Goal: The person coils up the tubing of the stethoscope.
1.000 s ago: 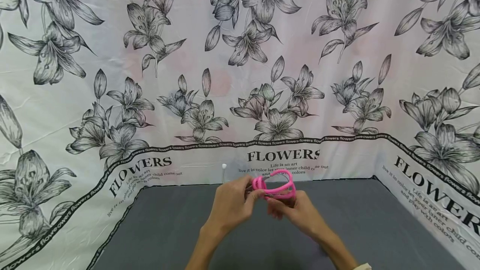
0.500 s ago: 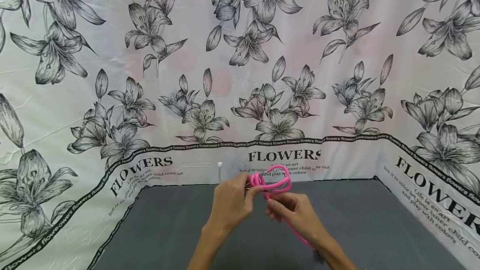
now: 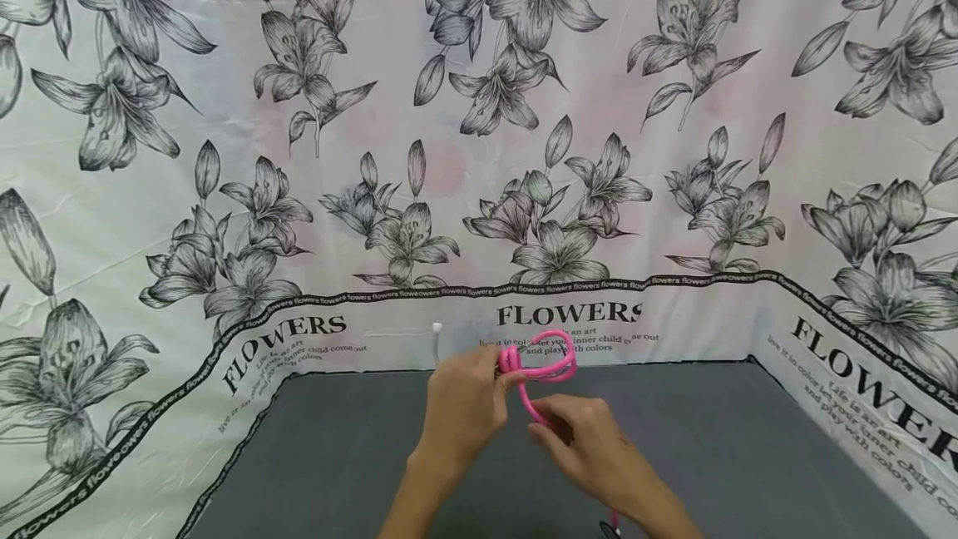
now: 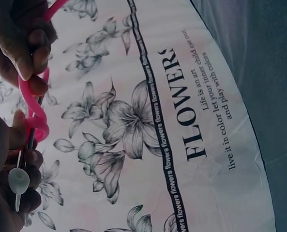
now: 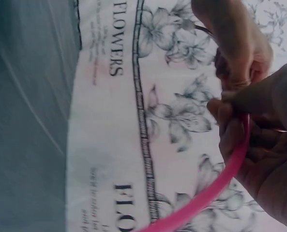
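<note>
A stethoscope with pink tubing (image 3: 550,373) is held up in front of the person. My left hand (image 3: 466,406) grips its metal ear tubes, with pink turns wrapped round them beside the thumb. Beyond that hand a white ear tip (image 3: 437,328) sticks up; the left wrist view shows an ear tip (image 4: 19,181) close by the fingers. Lower and to the right, my right hand (image 3: 595,443) pinches the running length of tubing between thumb and fingers. Below the right wrist, a dark chest piece (image 3: 609,530) shows at the bottom edge, partly cut off.
A dark grey table top (image 3: 337,456) lies below both hands. Behind and at the sides hangs a white cloth (image 3: 419,231) printed with flowers and lettering, meeting the table along its back and side edges.
My right hand has moved down and slightly right along the tubing, drawing a length away from the wrapped turns. My left hand stays nearly in place. The chest piece has come into view.
</note>
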Tool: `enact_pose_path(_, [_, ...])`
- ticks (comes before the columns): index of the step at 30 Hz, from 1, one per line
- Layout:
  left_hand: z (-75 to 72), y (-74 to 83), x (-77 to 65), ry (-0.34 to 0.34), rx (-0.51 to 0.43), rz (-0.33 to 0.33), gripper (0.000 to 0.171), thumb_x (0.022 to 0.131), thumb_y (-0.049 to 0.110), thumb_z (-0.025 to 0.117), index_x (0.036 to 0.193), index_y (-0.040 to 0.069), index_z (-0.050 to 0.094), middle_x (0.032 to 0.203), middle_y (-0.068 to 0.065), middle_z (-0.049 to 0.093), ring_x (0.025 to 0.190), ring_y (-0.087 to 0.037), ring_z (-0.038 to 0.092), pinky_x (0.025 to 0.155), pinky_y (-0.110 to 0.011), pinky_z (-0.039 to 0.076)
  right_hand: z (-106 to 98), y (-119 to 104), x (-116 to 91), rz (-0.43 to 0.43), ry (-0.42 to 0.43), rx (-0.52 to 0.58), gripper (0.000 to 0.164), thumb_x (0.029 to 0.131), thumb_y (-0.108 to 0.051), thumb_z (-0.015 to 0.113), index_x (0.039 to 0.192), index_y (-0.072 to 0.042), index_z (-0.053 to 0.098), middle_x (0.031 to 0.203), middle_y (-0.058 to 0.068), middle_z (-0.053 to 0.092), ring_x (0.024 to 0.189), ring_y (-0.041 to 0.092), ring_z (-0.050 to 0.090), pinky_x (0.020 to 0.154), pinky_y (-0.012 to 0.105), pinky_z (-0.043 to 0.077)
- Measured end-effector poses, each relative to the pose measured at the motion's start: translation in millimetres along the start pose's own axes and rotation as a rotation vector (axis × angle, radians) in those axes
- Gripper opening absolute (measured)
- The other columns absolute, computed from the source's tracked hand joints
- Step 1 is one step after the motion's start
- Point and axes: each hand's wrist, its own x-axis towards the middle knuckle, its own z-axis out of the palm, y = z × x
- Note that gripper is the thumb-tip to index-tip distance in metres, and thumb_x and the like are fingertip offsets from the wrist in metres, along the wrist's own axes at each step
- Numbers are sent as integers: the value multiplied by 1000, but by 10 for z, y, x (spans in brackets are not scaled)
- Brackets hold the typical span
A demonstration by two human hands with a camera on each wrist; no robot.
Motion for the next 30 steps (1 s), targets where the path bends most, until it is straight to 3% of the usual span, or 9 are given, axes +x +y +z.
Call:
enact_pose_path(7, [-10, 52, -60, -68, 74, 101, 32, 86, 44, 79, 77, 17, 66, 62, 7, 57, 54, -11, 48, 52, -23, 44, -150, -108, 47, -115, 41, -431, 18, 82, 0, 83, 88, -13, 71, 83, -8, 68, 77, 3, 59, 67, 18, 51])
enact_pose_path(11, [-19, 71, -89, -107, 109, 150, 31, 87, 46, 76, 79, 16, 72, 65, 7, 63, 56, -11, 54, 55, -25, 46, -220, -69, 134, -221, 52, -549, 26, 74, 3, 87, 84, -12, 67, 82, -6, 67, 79, 7, 57, 72, 21, 51])
enact_pose_path(13, [-20, 74, -92, -122, 110, 176, 31, 86, 47, 74, 82, 16, 75, 66, 7, 65, 56, -11, 57, 56, -24, 47, -245, -24, 168, -261, 48, -556, 31, 69, 4, 90, 84, -12, 67, 83, -6, 67, 81, 9, 57, 74, 22, 52])
enact_pose_path(17, [-30, 87, -83, -211, 60, 226, 34, 86, 49, 71, 86, 16, 79, 64, 8, 63, 54, -5, 50, 55, -16, 41, -286, 72, 179, -308, 42, -569, 38, 64, 4, 95, 88, -11, 69, 88, -5, 66, 85, 11, 58, 76, 24, 54])
enact_pose_path(19, [-37, 87, -82, -252, 22, 245, 34, 86, 49, 72, 85, 16, 79, 65, 8, 64, 53, -2, 46, 55, -13, 39, -297, 127, 173, -339, 44, -563, 29, 72, 0, 91, 91, -10, 70, 90, -4, 66, 88, 12, 58, 77, 24, 54])
enact_pose_path(22, [-47, 74, -84, -276, -33, 268, 30, 83, 48, 76, 82, 18, 78, 67, 10, 66, 55, -1, 49, 56, -12, 39, -315, 209, 178, -370, 53, -527, 7, 96, -13, 74, 93, -8, 69, 92, -3, 66, 88, 11, 58, 77, 21, 53])
enact_pose_path(25, [-41, 52, -81, -264, -74, 304, 27, 83, 46, 78, 81, 19, 76, 69, 11, 67, 57, -1, 54, 58, -13, 42, -342, 295, 192, -354, 66, -462, 11, 103, -10, 63, 93, -8, 68, 91, -3, 67, 86, 10, 59, 77, 15, 51])
enact_pose_path(27, [-26, 38, -81, -259, -109, 328, 27, 85, 46, 79, 83, 19, 76, 69, 11, 66, 57, 1, 51, 57, -11, 40, -366, 353, 203, -334, 63, -406, 7, 96, -2, 71, 94, -9, 69, 90, -3, 68, 85, 9, 60, 76, 10, 49])
enact_pose_path(30, [-1, 17, -89, -255, -170, 346, 26, 85, 44, 79, 83, 19, 76, 66, 11, 62, 55, 5, 41, 54, -6, 31, -406, 447, 234, -348, 50, -297, 28, 77, 10, 83, 94, -8, 71, 88, -2, 70, 82, 10, 63, 75, 6, 49])
